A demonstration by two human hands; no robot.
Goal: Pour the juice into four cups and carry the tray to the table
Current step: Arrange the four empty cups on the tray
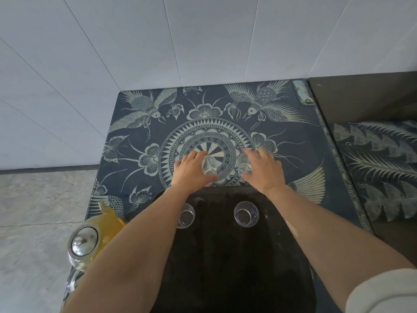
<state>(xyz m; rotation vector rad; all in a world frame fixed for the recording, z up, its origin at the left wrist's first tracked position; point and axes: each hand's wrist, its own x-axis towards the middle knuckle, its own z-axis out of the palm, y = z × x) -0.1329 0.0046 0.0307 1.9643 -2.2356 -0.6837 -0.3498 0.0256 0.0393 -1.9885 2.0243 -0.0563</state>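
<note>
Holding one small clear cup apiece, both hands are out over the patterned cloth on the bench (pixel 300 136), just beyond the far edge of the dark tray (pixel 225 256). The left hand (pixel 191 172) has its fingers curled round the left cup (pixel 209 168), and the right hand (pixel 264 170) grips the right cup (pixel 244 166) the same way; each cup appears tipped on its side in the grasp, mouth toward the person.

Two more cups (pixel 246 214) stand upright on the tray's far end, one partly hidden under the left forearm. A glass pot of orange juice (pixel 99 231) with a shiny metal lid sits at the bench's near left corner, beside the tray.

These cups look like thin glass: light, stiff, smooth and easy to let slip, likely to chip if knocked together. A wrap round the side wall, as now, suits them best, set down gently and well apart. The pot will probably be the heavy piece, its load sloshing; take it by its handle, low at the left, steadying the lid while tipping. A tray carrying four filled cups should be lifted level by both side edges.
</note>
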